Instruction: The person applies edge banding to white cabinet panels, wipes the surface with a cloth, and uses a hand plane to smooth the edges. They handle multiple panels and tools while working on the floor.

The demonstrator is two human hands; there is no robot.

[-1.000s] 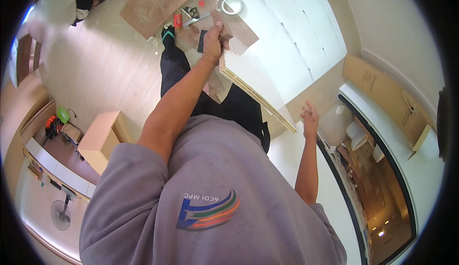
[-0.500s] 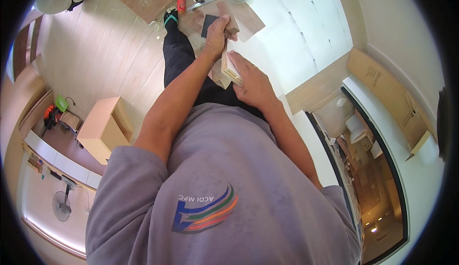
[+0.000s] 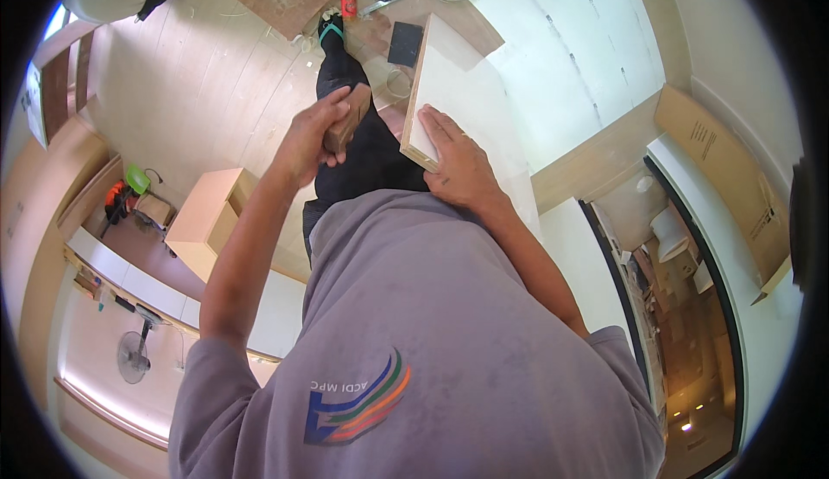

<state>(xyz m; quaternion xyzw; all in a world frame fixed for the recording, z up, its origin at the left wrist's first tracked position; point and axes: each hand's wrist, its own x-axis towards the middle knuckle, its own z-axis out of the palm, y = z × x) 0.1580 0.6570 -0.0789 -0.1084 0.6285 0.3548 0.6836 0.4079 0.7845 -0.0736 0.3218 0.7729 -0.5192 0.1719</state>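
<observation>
The white-faced rectangular wooden board point(image 3: 453, 60), its near end gripped by the right hand point(image 3: 465, 166) beside the black-trousered lap point(image 3: 376, 168), could tip if knocked by the brown oblong wooden block point(image 3: 349, 119) the left hand point(image 3: 304, 140) clasps.

Room brightly lit; floor point(image 3: 207, 73) washed pinkish; lower-left wall point(image 3: 91, 349) edged by a white glow point(image 3: 129, 412); warm highlights point(image 3: 686, 427) caught in black-framed panel point(image 3: 691, 354); straight edges bowed toward the rim, corners blackened.
</observation>
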